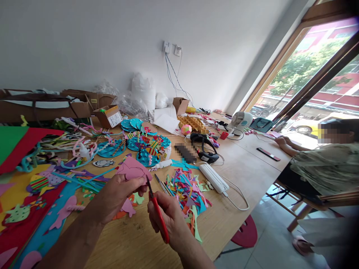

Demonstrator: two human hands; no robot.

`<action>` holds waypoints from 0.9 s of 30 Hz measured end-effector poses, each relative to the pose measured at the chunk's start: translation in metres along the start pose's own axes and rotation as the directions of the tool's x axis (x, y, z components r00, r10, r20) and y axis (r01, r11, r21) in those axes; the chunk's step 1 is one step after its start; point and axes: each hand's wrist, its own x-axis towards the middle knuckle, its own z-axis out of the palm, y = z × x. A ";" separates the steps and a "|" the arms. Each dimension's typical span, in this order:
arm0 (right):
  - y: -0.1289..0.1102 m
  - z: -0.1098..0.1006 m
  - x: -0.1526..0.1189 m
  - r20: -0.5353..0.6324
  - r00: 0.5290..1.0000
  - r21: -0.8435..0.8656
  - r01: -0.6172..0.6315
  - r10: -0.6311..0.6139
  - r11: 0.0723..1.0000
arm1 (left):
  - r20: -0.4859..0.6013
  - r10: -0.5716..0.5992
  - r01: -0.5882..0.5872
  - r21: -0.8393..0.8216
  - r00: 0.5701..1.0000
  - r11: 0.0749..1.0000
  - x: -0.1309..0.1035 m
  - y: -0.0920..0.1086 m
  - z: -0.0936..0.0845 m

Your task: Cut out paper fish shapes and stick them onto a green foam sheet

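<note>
the head camera looks forward and down, close above the table (131, 243).

Bare wood opens between the forearms, toward the desk's (126, 246) near edge. Beside the right hand (171, 213), a heap of paper scraps (192, 190) obstructs a low sideways pass; beyond it lie the power strip (214, 178) and its looped cable (248, 204). Past that loop, a bare strip follows the right edge up to a flat dark case (268, 154). Ahead of the left hand (113, 194), a glue bottle (163, 164) and headset (209, 156) interrupt the way to the far edge. Coloured sheets (33, 229) crowd the left side.
</note>
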 end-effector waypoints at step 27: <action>-0.008 0.000 0.000 0.026 0.999 0.032 -0.042 0.041 0.999 | 0.004 0.090 -0.090 0.156 0.996 0.984 0.003 -0.005 -0.002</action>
